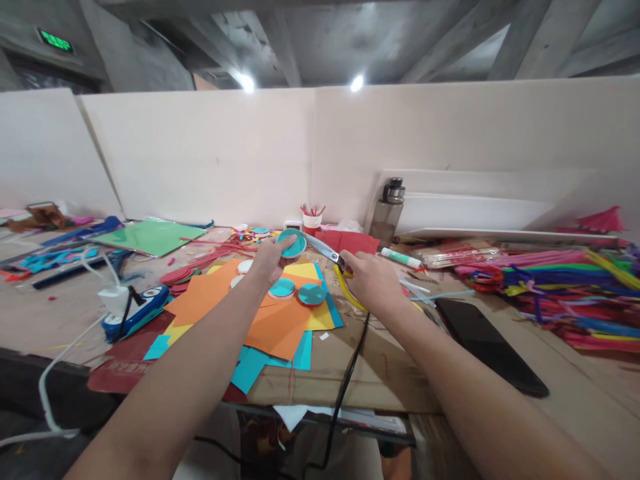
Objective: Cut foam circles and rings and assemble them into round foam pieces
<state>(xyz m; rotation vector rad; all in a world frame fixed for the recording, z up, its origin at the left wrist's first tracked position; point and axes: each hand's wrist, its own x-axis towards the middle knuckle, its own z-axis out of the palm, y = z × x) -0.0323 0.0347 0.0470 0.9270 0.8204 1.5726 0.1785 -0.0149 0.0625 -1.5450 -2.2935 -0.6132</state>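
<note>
A smartphone [493, 347] and heaped fuzzy pipe cleaners [565, 293] crowd the right; a power strip [137, 312] lies left. Bare cardboard [395, 373] leaves room at the surface's [30, 307] front edge, crossed by a black cable [351, 367]. The left hand [269, 260] has its grip pinched on a round teal disc [296, 249] above orange paper [280, 327]; the right hand's [373, 280] grip wraps yellow-handled metal scissors [325, 251], blades just beside the disc.

10 o'clock: green sign [56, 41] | 2 o'clock: grey bottle [387, 219] | 3 o'clock: pipe cleaners [575, 293] | 4 o'clock: black phone [491, 347] | 8 o'clock: blue power strip [144, 311]
</note>
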